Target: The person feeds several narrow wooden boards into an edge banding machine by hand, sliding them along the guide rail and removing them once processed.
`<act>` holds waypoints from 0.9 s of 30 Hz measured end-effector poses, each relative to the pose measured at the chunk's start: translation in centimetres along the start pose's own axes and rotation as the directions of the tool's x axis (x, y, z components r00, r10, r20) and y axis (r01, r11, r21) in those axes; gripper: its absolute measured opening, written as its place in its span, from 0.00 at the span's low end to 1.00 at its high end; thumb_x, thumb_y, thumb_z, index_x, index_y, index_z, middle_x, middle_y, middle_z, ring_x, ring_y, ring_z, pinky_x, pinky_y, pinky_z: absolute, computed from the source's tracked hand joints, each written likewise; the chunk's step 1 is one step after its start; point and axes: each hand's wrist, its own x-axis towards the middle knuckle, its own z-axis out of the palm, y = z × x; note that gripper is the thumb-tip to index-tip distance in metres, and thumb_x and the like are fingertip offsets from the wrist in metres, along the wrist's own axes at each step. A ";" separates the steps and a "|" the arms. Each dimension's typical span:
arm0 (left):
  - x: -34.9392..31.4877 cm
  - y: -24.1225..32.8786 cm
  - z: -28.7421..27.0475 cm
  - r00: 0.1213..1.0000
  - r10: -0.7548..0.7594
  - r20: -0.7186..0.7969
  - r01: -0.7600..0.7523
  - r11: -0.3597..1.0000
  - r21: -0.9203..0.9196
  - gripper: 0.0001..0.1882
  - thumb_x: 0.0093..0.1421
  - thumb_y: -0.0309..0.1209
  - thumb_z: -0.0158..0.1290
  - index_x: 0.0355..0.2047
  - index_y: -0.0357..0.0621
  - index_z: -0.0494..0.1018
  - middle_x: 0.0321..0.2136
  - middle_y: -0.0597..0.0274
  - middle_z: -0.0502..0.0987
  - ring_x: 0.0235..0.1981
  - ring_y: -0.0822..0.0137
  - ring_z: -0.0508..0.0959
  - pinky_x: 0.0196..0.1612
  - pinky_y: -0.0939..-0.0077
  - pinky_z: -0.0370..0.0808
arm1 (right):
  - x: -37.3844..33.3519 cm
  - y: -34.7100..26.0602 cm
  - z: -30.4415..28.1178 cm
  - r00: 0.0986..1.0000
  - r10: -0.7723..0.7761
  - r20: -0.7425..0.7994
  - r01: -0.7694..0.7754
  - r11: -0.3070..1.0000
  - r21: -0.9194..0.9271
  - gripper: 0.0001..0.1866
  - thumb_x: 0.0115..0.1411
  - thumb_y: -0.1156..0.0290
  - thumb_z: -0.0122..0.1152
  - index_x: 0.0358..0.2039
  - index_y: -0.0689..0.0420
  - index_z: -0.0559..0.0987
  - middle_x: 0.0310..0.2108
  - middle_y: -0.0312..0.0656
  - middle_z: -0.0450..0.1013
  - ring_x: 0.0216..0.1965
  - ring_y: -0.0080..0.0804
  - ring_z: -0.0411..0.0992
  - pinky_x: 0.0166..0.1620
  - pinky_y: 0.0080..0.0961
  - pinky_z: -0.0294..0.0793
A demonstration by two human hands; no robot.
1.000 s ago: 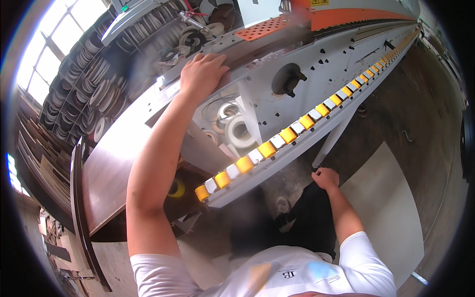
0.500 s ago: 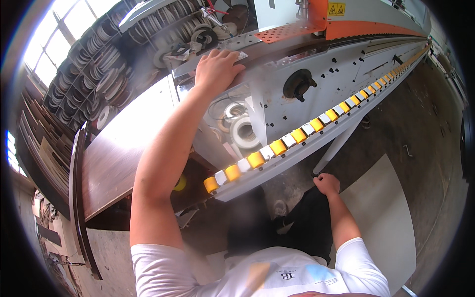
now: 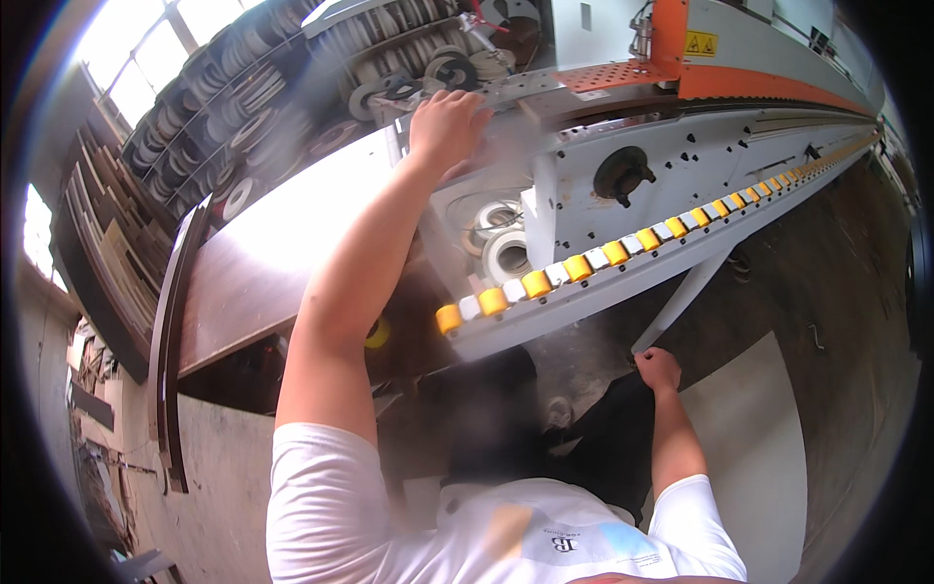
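My left hand (image 3: 448, 128) reaches out at the far end of my stretched arm, over the left end of a long grey machine (image 3: 584, 219). Its fingers lie extended near the end of a dark brown panel strip (image 3: 574, 105) on the machine's bed; blur hides whether they touch it. My right hand (image 3: 659, 370) hangs beside my right thigh, loosely curled, with nothing visible in it. Close by is the machine's slanted grey support leg (image 3: 684, 300).
A rail of yellow and white rollers (image 3: 576, 268) runs along the machine's near side. White tape rolls (image 3: 506, 256) sit inside the open frame. A brown tabletop (image 3: 243, 311) stands left, before a rack of edge-banding rolls (image 3: 258, 102). A pale board (image 3: 754, 438) lies at right.
The whole view has shifted, so the machine appears farther right. My left hand has moved a little left, away from the orange perforated plate. My right hand stays by my thigh.
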 end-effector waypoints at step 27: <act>-43.2 -33.9 -35.9 0.060 -0.985 -0.160 0.781 -0.053 0.622 0.48 0.66 0.75 0.47 0.71 0.51 0.69 0.66 0.52 0.76 0.69 0.47 0.73 0.69 0.44 0.70 | 0.0 2.0 1.8 0.981 -0.180 -0.078 0.172 0.980 -0.097 0.18 0.63 0.51 0.61 0.35 0.53 0.87 0.40 0.50 0.84 0.45 0.55 0.82 0.47 0.48 0.80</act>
